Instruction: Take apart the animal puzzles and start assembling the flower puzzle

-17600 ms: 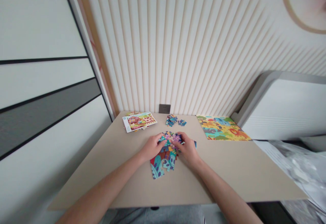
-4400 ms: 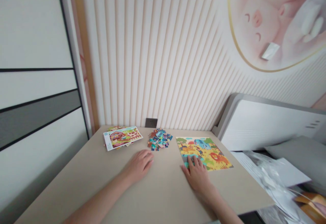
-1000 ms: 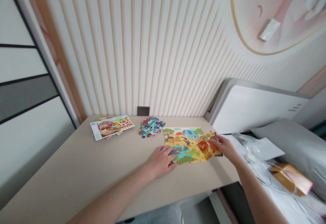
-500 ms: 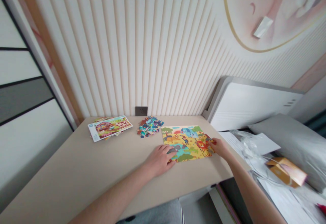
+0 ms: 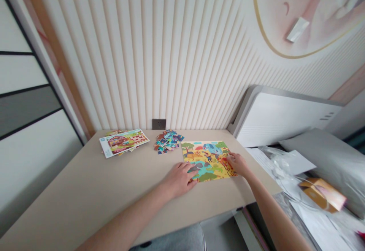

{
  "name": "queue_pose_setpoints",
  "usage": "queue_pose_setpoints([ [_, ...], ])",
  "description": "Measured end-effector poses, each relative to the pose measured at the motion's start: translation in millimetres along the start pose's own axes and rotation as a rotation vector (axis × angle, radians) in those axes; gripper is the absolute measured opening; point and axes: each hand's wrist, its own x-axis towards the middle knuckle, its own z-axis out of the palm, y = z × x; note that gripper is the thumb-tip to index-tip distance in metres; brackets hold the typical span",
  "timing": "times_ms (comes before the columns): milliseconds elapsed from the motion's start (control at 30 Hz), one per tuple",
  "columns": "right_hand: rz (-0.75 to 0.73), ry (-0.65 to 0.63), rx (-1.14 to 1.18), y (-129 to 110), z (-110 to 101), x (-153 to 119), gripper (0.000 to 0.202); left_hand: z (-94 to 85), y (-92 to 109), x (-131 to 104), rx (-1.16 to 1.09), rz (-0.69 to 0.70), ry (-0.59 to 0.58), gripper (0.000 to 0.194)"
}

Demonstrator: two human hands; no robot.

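On the table lies an assembled-looking jigsaw puzzle with a yellow animal scene: an elephant, a lion, trees and a blue pond. My left hand rests flat at its lower left corner, fingers apart and over the pond part. At the right edge, my right hand lies on the puzzle with its fingers stretched over the lion, which is partly covered. Just beyond the puzzle's upper left is a heap of loose puzzle pieces, mostly blue, purple and brown.
A stack of picture cards with a farm scene on top sits at the back left of the table. Behind is a ribbed wall with a dark socket. To the right are a bed with a pillow, papers, plastic wrap and an orange box.
My right hand has moved left, from pinching at the puzzle's right edge to lying on its surface over the lion. My left hand stays in place. The view shifts slightly.
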Motion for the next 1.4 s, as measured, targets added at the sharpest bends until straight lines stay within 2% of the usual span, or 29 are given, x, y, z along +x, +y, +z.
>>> queue_pose_setpoints([
  [300, 0.1, 0.121, 0.053, -22.7, 28.3, 53.8, 0.06, -0.3, -1.6, -0.3, -0.014, -0.007, 0.003, 0.04],
  [467, 0.144, 0.132, 0.195, -25.0, 23.4, 78.0, 0.049, -1.4, -2.2, -1.4, -0.024, -0.015, 0.01, 0.038],
  [667, 0.034, 0.126, 0.333, -44.5, 20.7, 92.1, 0.05, -3.3, -2.1, -1.2, -0.034, -0.024, 0.004, 0.039],
  [800, 0.013, 0.243, 0.347, -55.5, 8.4, 94.8, 0.052, -5.4, -1.2, -1.0, -0.03, -0.026, -0.001, 0.038],
  [933, 0.072, 0.388, 0.387, -53.0, -16.6, 92.4, 0.06, -6.5, -0.5, -1.1, -0.026, -0.03, -0.005, 0.038],
  [1000, 0.093, 0.403, 0.434, -50.5, -26.3, 88.8, 0.064, -6.3, -0.4, -1.2, -0.026, -0.029, -0.004, 0.037],
  [1067, 0.092, 0.344, 0.5, -50.0, -30.4, 83.3, 0.068, -5.7, -0.4, -1.3, -0.027, -0.03, -0.001, 0.038],
  [1133, 0.069, 0.223, 0.57, -52.5, -29.0, 75.6, 0.069, -5.0, -0.6, -1.4, -0.026, -0.032, 0.0, 0.038],
  [1400, -0.041, -0.232, 0.807, -87.3, -4.9, 33.0, 0.057, -4.3, -1.1, -2.5, -0.028, -0.03, 0.008, 0.037],
])
